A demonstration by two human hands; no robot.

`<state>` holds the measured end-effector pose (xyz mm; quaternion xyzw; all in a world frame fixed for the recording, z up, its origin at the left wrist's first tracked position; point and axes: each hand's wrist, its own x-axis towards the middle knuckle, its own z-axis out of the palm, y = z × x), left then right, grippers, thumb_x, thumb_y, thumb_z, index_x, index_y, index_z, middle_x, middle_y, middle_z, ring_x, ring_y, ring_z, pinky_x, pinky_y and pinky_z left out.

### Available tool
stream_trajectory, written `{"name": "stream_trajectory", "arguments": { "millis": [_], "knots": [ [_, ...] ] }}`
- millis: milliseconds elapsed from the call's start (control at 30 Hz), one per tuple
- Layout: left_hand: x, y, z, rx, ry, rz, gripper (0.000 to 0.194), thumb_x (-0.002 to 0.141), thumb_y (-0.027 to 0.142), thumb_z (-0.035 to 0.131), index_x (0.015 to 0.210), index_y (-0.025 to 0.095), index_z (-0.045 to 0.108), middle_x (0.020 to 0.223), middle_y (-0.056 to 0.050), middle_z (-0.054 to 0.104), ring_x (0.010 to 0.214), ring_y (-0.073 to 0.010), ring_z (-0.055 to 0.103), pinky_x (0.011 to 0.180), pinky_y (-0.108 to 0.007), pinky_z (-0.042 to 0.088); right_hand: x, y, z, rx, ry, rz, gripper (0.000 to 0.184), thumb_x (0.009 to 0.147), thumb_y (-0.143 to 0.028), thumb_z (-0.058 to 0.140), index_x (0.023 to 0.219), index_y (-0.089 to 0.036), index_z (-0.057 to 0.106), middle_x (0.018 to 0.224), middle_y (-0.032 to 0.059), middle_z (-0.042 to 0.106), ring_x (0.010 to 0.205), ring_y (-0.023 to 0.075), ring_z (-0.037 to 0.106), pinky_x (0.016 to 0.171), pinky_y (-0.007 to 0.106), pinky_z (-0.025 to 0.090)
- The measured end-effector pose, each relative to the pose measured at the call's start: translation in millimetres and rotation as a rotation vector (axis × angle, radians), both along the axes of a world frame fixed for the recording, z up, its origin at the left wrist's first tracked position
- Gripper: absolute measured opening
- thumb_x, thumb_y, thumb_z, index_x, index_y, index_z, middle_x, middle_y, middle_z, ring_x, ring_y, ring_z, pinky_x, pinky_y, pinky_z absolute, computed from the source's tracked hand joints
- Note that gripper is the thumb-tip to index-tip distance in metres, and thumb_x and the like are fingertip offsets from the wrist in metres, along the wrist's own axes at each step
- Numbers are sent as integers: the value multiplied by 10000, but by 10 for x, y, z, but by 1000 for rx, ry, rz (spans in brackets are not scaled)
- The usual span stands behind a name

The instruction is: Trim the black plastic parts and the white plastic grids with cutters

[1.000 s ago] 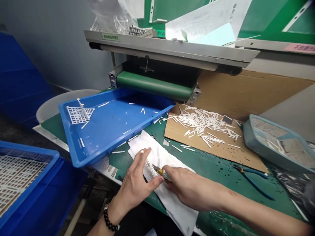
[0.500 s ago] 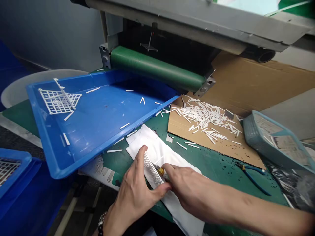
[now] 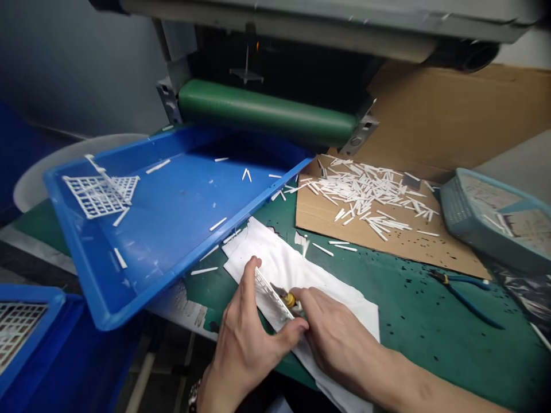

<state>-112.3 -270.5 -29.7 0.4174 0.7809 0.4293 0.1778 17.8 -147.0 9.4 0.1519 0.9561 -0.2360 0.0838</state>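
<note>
My left hand (image 3: 253, 335) grips a white plastic lattice piece (image 3: 272, 292) between thumb and fingers, tilted on its edge. In my right hand (image 3: 333, 327) is a pair of nippers (image 3: 289, 299) with dark metal jaws and a yellow part near the pivot; the fingers hide its handles. The jaws are at the face of the lattice piece, and whether they touch it I cannot tell. Beneath both hands lies a folded white cloth (image 3: 344, 292). A blurred white stick (image 3: 305, 246) shows just beyond the cloth's far edge.
A blue tray (image 3: 181, 201) at left holds another lattice piece (image 3: 101, 192) and a few sticks. Many white sticks (image 3: 365, 186) are piled on cardboard (image 3: 451, 252). Blue-handled pliers (image 3: 473, 301) and a light-blue basket (image 3: 460, 229) are right. A green roller (image 3: 267, 112) spans the back.
The view has shifted slightly. Both hands keep their grip on the lattice piece and nippers. A white stick beside the jaws is gone from there; a blurred one now appears past the cloth.
</note>
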Motion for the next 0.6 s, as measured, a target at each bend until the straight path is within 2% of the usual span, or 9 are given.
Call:
{"name": "stream_trajectory", "arguments": {
  "millis": [67, 133, 233, 300, 367, 433, 467, 533, 600],
  "knots": [
    [-20, -26, 47, 1, -4, -32, 1019, 757, 504, 672, 1515, 249, 41, 1515, -134, 349, 1359, -317, 386, 1077, -440, 418, -4, 57, 35, -68, 66, -24, 244, 907, -132, 355, 1137, -156, 433, 896, 91, 575, 799, 230, 529, 707, 337, 400],
    [-73, -84, 103, -7, 3, -98, 964, 820, 412, 613, 1524, 236, -21, 1553, -125, 272, 1396, -295, 320, 1099, -428, 388, -3, 172, 84, -257, 100, -71, 188, 951, -235, 382, 1110, -170, 458, 919, 80, 594, 808, 214, 544, 730, 333, 416],
    [-171, -216, 175, -25, 110, -91, 874, 869, 282, 530, 1527, 245, -43, 1590, -102, 162, 1442, -281, 200, 1127, -428, 343, 34, 394, 75, -791, 173, -216, 248, 937, -404, 499, 1048, -183, 506, 974, 71, 624, 876, 205, 578, 806, 335, 458],
    [-207, -293, 200, -7, 243, 14, 788, 879, 243, 505, 1526, 246, 54, 1575, -105, 199, 1443, -280, 204, 1129, -435, 336, 73, 508, -10, -1146, 257, -334, 345, 874, -455, 606, 1069, -182, 527, 992, 77, 640, 945, 219, 594, 887, 363, 466],
    [-208, -323, 206, 3, 365, 90, 578, 896, 241, 486, 1444, 230, 304, 1460, -124, 380, 1364, -275, 365, 1076, -426, 397, 108, 565, -116, -1345, 344, -424, 428, 814, -459, 687, 1111, -183, 548, 1020, 95, 649, 999, 240, 598, 958, 404, 449],
    [-183, -295, 203, -41, 449, 100, 277, 912, 269, 482, 1177, 216, 544, 1193, -110, 554, 1139, -253, 552, 940, -395, 487, 130, 572, -193, -1399, 399, -466, 455, 788, -451, 722, 1127, -185, 576, 1056, 120, 653, 1031, 263, 596, 998, 440, 430],
    [-168, -263, 202, -76, 483, 92, 166, 915, 282, 486, 1028, 213, 586, 1059, -90, 578, 1019, -235, 590, 868, -377, 506, 136, 566, -212, -1401, 407, -473, 454, 781, -450, 730, 1124, -185, 591, 1067, 131, 655, 1036, 274, 597, 1008, 454, 425],
    [-139, -185, 207, -151, 533, 74, 126, 917, 281, 489, 858, 210, 575, 910, -60, 566, 875, -206, 590, 776, -345, 506, 140, 553, -220, -1383, 401, -476, 455, 765, -454, 744, 1112, -191, 612, 1078, 143, 662, 1041, 291, 601, 1012, 472, 425],
    [-121, -125, 228, -192, 557, 68, 126, 916, 249, 482, 823, 205, 554, 877, -50, 555, 836, -192, 575, 752, -326, 494, 144, 553, -216, -1353, 385, -486, 470, 738, -471, 757, 1097, -197, 627, 1076, 149, 671, 1044, 308, 608, 999, 475, 443]
  ]
}}
